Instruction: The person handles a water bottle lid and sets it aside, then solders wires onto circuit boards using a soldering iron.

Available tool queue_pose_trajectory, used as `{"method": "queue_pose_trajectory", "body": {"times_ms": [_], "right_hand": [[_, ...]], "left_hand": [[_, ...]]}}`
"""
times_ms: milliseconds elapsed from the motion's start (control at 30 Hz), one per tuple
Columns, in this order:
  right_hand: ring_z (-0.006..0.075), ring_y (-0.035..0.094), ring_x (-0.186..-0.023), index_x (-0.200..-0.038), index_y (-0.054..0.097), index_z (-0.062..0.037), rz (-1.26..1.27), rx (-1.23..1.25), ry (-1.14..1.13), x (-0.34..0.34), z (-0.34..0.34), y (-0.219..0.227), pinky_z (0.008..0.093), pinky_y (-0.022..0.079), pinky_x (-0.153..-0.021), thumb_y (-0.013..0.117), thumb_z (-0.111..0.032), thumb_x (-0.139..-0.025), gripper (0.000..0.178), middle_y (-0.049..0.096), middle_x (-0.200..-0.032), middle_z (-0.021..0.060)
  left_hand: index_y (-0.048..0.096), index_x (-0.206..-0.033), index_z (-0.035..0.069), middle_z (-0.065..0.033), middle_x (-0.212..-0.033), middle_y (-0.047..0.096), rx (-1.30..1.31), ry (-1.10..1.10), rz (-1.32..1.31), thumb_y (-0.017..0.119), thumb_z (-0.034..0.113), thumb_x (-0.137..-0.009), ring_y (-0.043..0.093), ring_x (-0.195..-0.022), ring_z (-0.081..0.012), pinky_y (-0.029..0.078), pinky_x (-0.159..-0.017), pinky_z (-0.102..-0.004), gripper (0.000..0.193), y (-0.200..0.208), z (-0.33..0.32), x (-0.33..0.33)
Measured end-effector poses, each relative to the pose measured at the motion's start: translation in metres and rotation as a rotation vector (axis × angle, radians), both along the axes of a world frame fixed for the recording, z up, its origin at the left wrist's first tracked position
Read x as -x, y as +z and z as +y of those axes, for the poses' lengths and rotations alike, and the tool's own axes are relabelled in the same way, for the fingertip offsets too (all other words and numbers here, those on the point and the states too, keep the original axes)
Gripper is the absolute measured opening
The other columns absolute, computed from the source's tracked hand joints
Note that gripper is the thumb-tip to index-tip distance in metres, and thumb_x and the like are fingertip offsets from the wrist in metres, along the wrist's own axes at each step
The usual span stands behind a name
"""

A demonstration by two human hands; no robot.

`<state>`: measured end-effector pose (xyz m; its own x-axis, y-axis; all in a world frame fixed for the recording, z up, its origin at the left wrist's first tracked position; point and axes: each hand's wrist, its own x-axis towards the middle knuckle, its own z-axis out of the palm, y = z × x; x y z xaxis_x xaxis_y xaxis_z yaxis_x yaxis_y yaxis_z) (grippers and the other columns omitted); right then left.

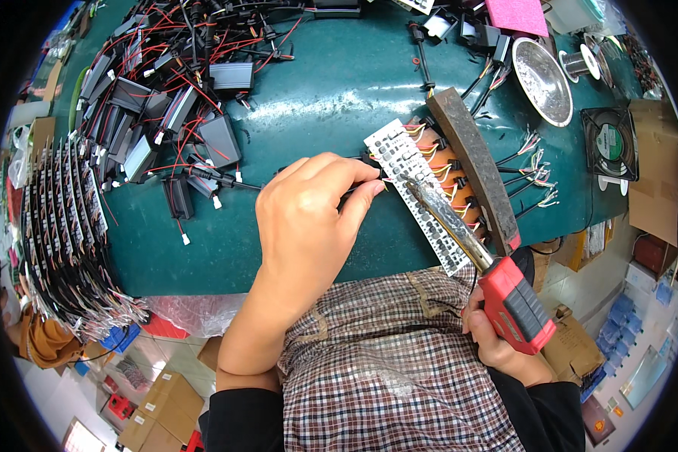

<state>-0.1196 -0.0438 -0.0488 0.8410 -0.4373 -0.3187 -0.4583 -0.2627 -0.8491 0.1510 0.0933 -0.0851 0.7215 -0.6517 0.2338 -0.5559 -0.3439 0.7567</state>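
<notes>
My left hand (305,215) is closed in a pinch on the end of a thin black cable (385,175), whose fine coloured wires lie at the left edge of a white circuit board strip (388,142). Most of that cable is behind my fingers. My right hand (493,339) grips a soldering iron (514,305) by its red and black handle. The iron's metal shaft slants across the board, its tip near the pinched wires; I cannot tell whether they touch. Yellow, red and white wires (432,157) join the board's right side, beside a dark heavy bar (474,169).
Grey and black modules (218,139) with red wires pile up at the far left. Board strips with cables (64,226) hang over the left edge. At right are a metal bowl (542,79), a solder spool (578,63), a fan (612,143) and stripped cable ends (535,177).
</notes>
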Motion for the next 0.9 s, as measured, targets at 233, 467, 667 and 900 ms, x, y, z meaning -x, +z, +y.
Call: {"method": "queue_pose_trajectory", "body": {"times_ms": [233,467,667,900], "right_hand": [[0.0297,0.065,-0.071,-0.098,0.069,0.0000,-0.043,0.031,0.049,-0.001,0.000,-0.006,0.0388,0.052,-0.064,0.074,-0.003,-0.082,0.017,0.066,-0.085,0.0121],[0.0296,0.065,-0.070,-0.099,0.069,0.0009,-0.053,-0.027,-0.022,-0.001,0.005,-0.009,0.0388,0.052,-0.063,0.075,-0.004,-0.083,0.018,0.065,-0.085,0.0121],[0.0282,0.064,-0.070,-0.100,0.069,0.0013,-0.076,0.027,-0.028,-0.001,0.008,-0.012,0.0380,0.051,-0.062,0.075,-0.005,-0.084,0.018,0.065,-0.085,0.0124],[0.0293,0.064,-0.069,-0.100,0.069,0.0008,-0.039,0.033,-0.005,-0.003,0.009,-0.010,0.0383,0.051,-0.062,0.076,-0.005,-0.084,0.018,0.065,-0.083,0.0120]], "left_hand": [[0.077,-0.086,0.007,-0.0049,-0.080,0.072,-0.024,-0.052,-0.073,0.083,0.012,-0.080,0.067,-0.071,-0.0253,0.051,-0.064,-0.0375,0.010,0.003,0.000,-0.005],[0.076,-0.085,0.008,-0.0043,-0.079,0.071,-0.044,-0.088,-0.125,0.083,0.012,-0.078,0.066,-0.071,-0.0251,0.051,-0.064,-0.0373,0.010,0.006,0.000,-0.009],[0.075,-0.084,0.008,-0.0045,-0.079,0.070,-0.062,-0.093,-0.166,0.084,0.011,-0.077,0.066,-0.072,-0.0254,0.052,-0.065,-0.0378,0.011,0.007,-0.001,-0.008],[0.074,-0.083,0.009,-0.0048,-0.078,0.069,-0.071,-0.101,-0.192,0.084,0.010,-0.076,0.065,-0.071,-0.0257,0.052,-0.065,-0.0382,0.012,0.009,-0.001,-0.008]]}}
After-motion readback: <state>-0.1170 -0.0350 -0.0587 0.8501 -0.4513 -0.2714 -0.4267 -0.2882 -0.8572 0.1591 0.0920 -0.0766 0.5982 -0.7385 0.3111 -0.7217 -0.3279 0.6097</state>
